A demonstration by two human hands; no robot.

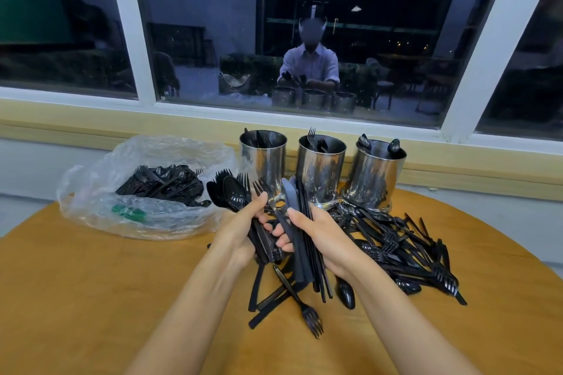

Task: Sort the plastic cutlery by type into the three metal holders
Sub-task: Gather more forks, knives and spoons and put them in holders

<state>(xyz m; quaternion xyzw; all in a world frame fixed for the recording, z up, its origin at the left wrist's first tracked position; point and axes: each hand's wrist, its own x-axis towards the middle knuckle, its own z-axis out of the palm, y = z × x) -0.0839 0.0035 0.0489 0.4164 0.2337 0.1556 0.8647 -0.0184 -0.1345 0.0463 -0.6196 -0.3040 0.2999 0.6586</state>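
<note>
My left hand [240, 231] grips a mixed bundle of black forks and spoons [231, 192], heads up. My right hand [316, 237] holds a bunch of black knives [300, 207] upright, close beside the left hand. Behind them stand three shiny metal holders: the left holder [264, 158] has knives in it, the middle holder [320, 167] has forks, the right holder [377, 170] has spoons. A loose pile of black cutlery [405, 250] covers the table in front of and to the right of the holders. A single fork [304, 304] lies nearest me.
A clear plastic bag [146, 186] with more black cutlery lies at the left on the round wooden table [91, 283]. A window and its yellow sill [182, 122] run right behind the holders. The glass reflects a person and the holders.
</note>
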